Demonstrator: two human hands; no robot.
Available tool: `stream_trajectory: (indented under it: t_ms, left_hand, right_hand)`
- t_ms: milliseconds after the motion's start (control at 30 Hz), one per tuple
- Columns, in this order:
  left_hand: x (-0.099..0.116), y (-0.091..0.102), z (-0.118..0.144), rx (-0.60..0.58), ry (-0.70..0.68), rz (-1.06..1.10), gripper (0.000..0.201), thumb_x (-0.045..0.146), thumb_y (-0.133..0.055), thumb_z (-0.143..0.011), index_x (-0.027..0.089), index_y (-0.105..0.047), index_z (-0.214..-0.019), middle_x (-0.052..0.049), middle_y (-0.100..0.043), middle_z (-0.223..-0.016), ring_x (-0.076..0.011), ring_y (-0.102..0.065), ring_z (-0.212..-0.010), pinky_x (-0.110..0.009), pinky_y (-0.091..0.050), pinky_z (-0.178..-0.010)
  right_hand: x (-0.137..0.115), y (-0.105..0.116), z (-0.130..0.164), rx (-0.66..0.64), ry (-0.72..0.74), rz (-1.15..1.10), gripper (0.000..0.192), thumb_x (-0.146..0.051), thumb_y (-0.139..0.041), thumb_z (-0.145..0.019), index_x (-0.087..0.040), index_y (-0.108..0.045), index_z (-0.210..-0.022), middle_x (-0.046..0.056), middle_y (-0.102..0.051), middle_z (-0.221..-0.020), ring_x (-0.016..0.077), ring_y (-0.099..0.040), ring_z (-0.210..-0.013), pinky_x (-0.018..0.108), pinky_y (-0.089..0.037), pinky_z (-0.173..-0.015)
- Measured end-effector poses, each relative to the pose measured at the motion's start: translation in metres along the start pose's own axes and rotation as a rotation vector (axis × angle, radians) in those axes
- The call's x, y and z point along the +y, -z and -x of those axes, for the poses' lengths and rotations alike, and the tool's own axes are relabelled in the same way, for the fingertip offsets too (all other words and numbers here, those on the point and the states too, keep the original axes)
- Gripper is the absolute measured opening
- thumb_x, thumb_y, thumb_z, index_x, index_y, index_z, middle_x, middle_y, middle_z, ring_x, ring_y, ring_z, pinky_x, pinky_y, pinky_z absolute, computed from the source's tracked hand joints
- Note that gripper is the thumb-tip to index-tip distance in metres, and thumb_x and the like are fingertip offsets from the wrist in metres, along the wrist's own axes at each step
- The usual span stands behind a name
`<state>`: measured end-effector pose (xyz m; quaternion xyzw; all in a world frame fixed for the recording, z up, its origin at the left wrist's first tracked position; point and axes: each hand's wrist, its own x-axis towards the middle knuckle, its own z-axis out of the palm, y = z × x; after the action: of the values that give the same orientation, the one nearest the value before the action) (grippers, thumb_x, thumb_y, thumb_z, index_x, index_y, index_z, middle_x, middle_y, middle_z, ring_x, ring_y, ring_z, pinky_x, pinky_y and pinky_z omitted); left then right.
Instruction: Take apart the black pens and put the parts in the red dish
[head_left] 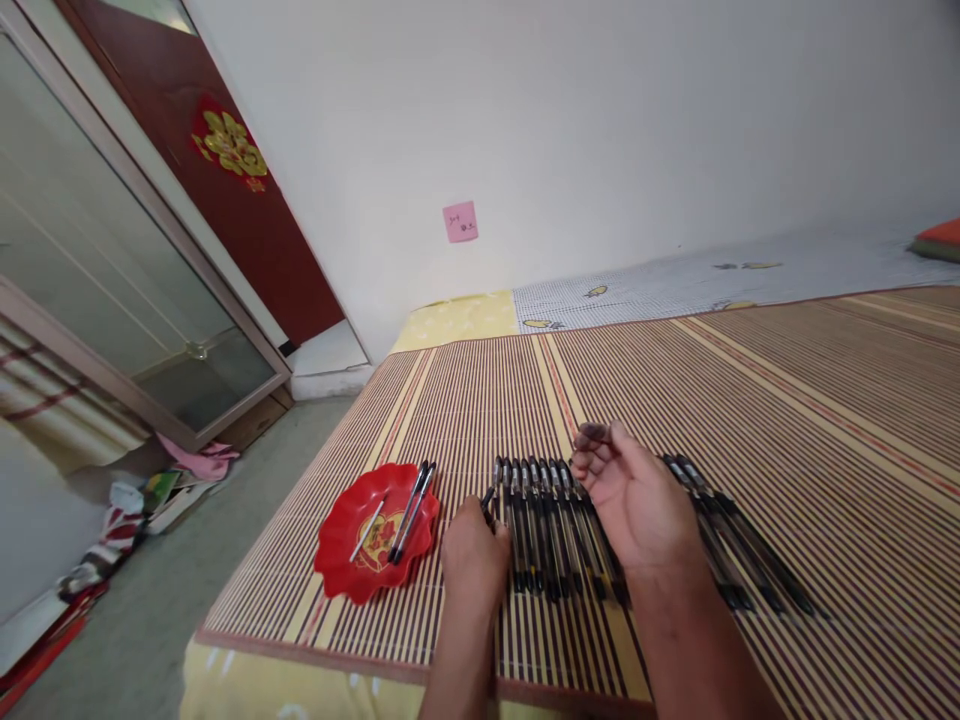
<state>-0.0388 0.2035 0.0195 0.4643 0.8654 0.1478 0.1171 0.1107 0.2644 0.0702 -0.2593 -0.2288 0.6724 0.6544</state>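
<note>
**Left grip pinching a pen at the row's end, right grip hanging loose**

Left hand (474, 552) is closing its fingers together on a black pen (488, 497) at the left end of the pen row (555, 530); only the pen's tip is showing past the knuckles. Right hand (634, 495) is hovering palm-up over the middle of the row, fingers curled but apart, gripping nothing that I can see.

The row is lying on a striped bamboo mat (787, 420) covering the bed, pens side by side and pointing away from the person. More pens (742, 545) are fanning out to the right of the right wrist.

Red plate (352, 560) is sitting on the mat just left of the left hand, carrying two black pens (411, 510) across its rim and a thin refill (367, 528) inside
</note>
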Motion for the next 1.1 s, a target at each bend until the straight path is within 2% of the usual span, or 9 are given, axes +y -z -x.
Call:
stream_trajectory:
  t_ms: [167, 300, 567, 733, 800, 900, 967, 1100]
  left_hand:
    - [0.005, 0.0, 0.004, 0.014, -0.005, 0.0, 0.017, 0.027, -0.06, -0.089, 0.014, -0.061, -0.101, -0.016, -0.074, -0.1, -0.0274, -0.07, -0.093, -0.032, -0.044, -0.074]
    - [0.004, -0.001, 0.003, -0.004, 0.002, -0.003, 0.019, 0.024, -0.063, -0.087, 0.014, -0.062, -0.103, -0.016, -0.074, -0.1, -0.029, -0.07, -0.094, -0.033, -0.045, -0.075]
    - [-0.005, 0.001, -0.003, 0.055, 0.019, 0.157, 0.008, 0.016, -0.062, -0.082, 0.013, -0.065, -0.088, -0.017, -0.073, -0.09, -0.0289, -0.069, -0.088, -0.032, -0.045, -0.074]
    - [-0.007, 0.011, -0.003, 0.076, -0.091, 0.433, 0.008, 0.02, -0.056, -0.086, 0.015, -0.061, -0.082, -0.005, -0.068, -0.078, -0.0176, -0.065, -0.074, -0.023, -0.046, -0.065]
    - [-0.005, 0.014, -0.001, 0.049, -0.159, 0.694, 0.01, 0.026, -0.059, -0.083, 0.016, -0.06, -0.08, -0.002, -0.065, -0.074, -0.0158, -0.062, -0.071, -0.022, -0.046, -0.064]
    - [-0.002, 0.018, 0.005, -0.053, -0.211, 1.107, 0.017, 0.031, -0.068, -0.074, 0.016, -0.06, -0.078, -0.001, -0.063, -0.071, -0.0148, -0.058, -0.067, -0.023, -0.046, -0.064]
    - [0.001, 0.019, 0.009, -0.104, -0.22, 1.203, 0.02, 0.031, -0.07, -0.073, 0.016, -0.061, -0.08, -0.001, -0.063, -0.073, -0.0142, -0.057, -0.068, -0.023, -0.045, -0.065]
    - [0.005, 0.022, 0.013, -0.117, -0.255, 1.203, 0.017, 0.028, -0.07, -0.076, 0.015, -0.063, -0.084, -0.002, -0.064, -0.078, -0.0145, -0.058, -0.073, -0.023, -0.046, -0.068]
  right_hand:
    - [0.0, -0.002, 0.0, 0.012, -0.007, 0.005, 0.029, -0.04, -0.081, -0.072, -0.015, -0.07, -0.081, 0.004, -0.066, -0.079, 0.0144, -0.059, -0.071, 0.025, -0.049, -0.059]
    - [-0.001, -0.003, 0.001, 0.028, -0.015, -0.007, 0.029, -0.038, -0.083, -0.068, -0.014, -0.071, -0.08, 0.005, -0.066, -0.078, 0.0137, -0.059, -0.07, 0.024, -0.049, -0.058]
    - [0.0, -0.002, 0.002, 0.014, 0.001, 0.019, 0.026, -0.039, -0.08, -0.072, -0.015, -0.072, -0.08, 0.004, -0.066, -0.078, 0.0146, -0.059, -0.07, 0.025, -0.05, -0.058]
    - [0.004, 0.0, 0.001, -0.032, 0.01, 0.095, 0.025, -0.038, -0.083, -0.068, -0.017, -0.074, -0.08, 0.004, -0.068, -0.08, 0.0145, -0.06, -0.071, 0.025, -0.05, -0.059]
    - [0.006, 0.001, 0.001, -0.073, -0.009, 0.191, 0.027, -0.039, -0.082, -0.069, -0.017, -0.074, -0.081, 0.004, -0.069, -0.08, 0.0142, -0.059, -0.069, 0.025, -0.047, -0.056]
    - [0.01, 0.002, 0.001, -0.162, -0.01, 0.412, 0.029, -0.044, -0.077, -0.074, -0.017, -0.076, -0.085, 0.003, -0.068, -0.071, 0.0128, -0.055, -0.059, 0.024, -0.041, -0.051]
    - [0.013, 0.002, 0.002, -0.238, -0.013, 0.52, 0.031, -0.045, -0.074, -0.077, -0.016, -0.076, -0.088, 0.001, -0.065, -0.062, 0.0117, -0.051, -0.053, 0.024, -0.038, -0.05]
    - [0.017, 0.0, 0.004, -0.354, -0.055, 0.579, 0.028, -0.041, -0.073, -0.077, -0.017, -0.076, -0.089, -0.001, -0.063, -0.057, 0.0112, -0.05, -0.05, 0.024, -0.039, -0.05]
